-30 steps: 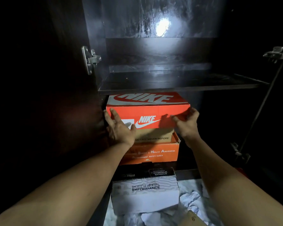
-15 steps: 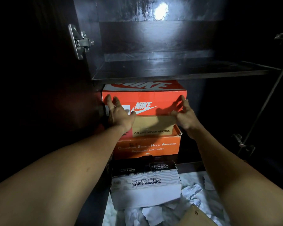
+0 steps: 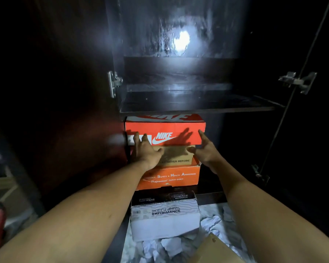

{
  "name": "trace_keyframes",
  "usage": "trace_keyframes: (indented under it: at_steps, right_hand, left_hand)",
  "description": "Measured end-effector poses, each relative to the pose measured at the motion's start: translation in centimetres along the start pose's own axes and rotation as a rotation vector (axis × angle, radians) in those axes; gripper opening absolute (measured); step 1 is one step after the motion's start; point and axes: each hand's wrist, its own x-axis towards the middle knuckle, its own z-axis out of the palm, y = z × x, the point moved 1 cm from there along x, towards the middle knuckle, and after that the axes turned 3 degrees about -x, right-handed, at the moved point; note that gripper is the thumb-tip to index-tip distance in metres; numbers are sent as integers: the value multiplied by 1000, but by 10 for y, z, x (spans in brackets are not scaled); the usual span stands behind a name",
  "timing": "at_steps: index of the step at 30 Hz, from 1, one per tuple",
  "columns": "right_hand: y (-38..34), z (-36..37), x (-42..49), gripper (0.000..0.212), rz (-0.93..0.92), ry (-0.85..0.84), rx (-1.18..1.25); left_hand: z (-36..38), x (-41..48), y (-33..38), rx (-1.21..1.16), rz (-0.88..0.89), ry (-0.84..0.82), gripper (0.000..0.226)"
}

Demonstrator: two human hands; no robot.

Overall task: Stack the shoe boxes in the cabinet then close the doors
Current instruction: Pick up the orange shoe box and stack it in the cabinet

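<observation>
Box, red, atop stack, long axis crosswise; left hand and right hand spread at its front corners, gripping nothing.

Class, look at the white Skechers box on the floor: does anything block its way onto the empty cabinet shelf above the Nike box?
Nothing visible does. The white Skechers cardboard box sits before the open cabinet; the dark wooden shelf above the orange Nike box lies bare, both doors open. Both hands are at the Nike box.

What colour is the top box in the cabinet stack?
Orange-red with a white Nike swoosh and lettering: the Nike box, seen clearly in the head view.
</observation>
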Motion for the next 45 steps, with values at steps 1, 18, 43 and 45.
trace_keyframes:
  at_steps: [1, 18, 43, 45]
  right_hand:
    - [-3, -3, -9, 94, 21, -1, -6]
    - [-88, -105, -261, 80, 86, 131, -424]
    - [15, -136, -287, 78, 269, 92, -601]
    - [39, -139, -284, 73, 330, 74, -558]
  left_hand:
    - [-7, -9, 2, 3, -3, -17, 87]
    - [-100, -219, 61, 36, 199, -281, 75]
    - [-42, -212, 37, 117, 161, -437, 66]
    - [-12, -214, 31, 143, 140, -488, 65]
